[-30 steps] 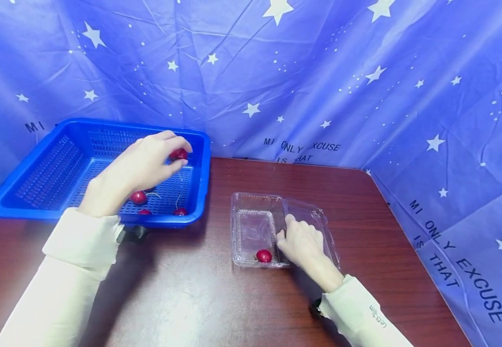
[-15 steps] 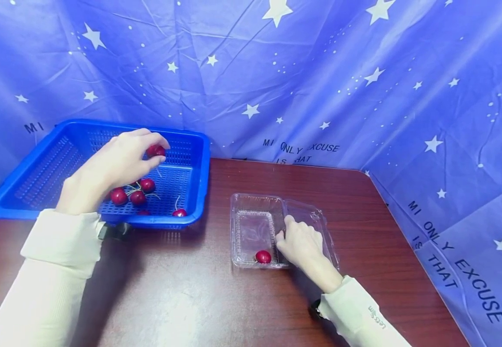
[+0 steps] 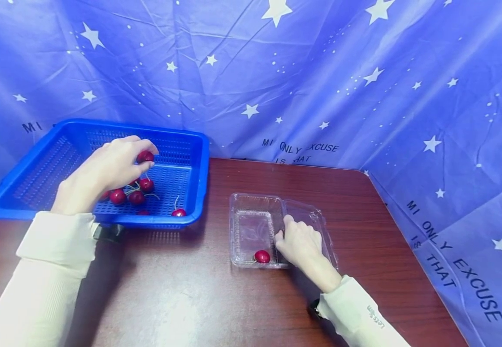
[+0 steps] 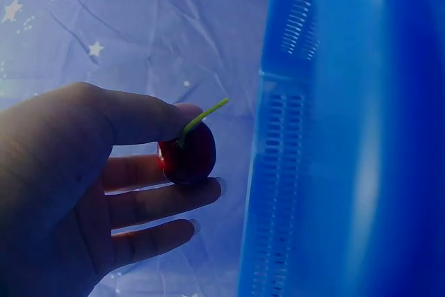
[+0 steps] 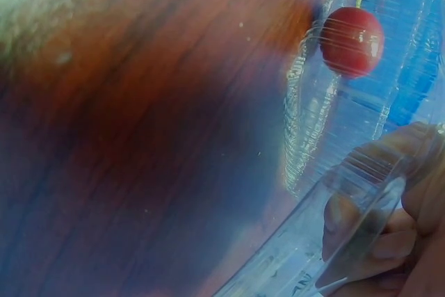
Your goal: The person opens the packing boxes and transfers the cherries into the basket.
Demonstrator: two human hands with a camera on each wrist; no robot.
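My left hand (image 3: 105, 168) is over the blue basket (image 3: 205, 185) and pinches a dark red cherry (image 3: 145, 156) between thumb and fingers. In the left wrist view the held cherry (image 4: 191, 152) has a short green stem. Several more cherries (image 3: 136, 197) lie on the basket floor, partly hidden by the hand. To the right stands a clear plastic clamshell box (image 3: 252, 226), its lid (image 3: 316, 217) folded out to the right. My right hand (image 3: 301, 243) grips the box where tray and lid meet. One cherry (image 5: 352, 42) lies in the tray at the near side.
The dark wooden table (image 3: 181, 284) carries both containers, with bare wood between them. A blue star-printed cloth (image 3: 233, 72) hangs behind and along the right side. One stray cherry (image 3: 179, 212) lies at the basket's near right corner.
My left hand, holding the cherry, has moved left above the basket, then slightly further left and down, uncovering several cherries below. My right hand has stayed on the box.
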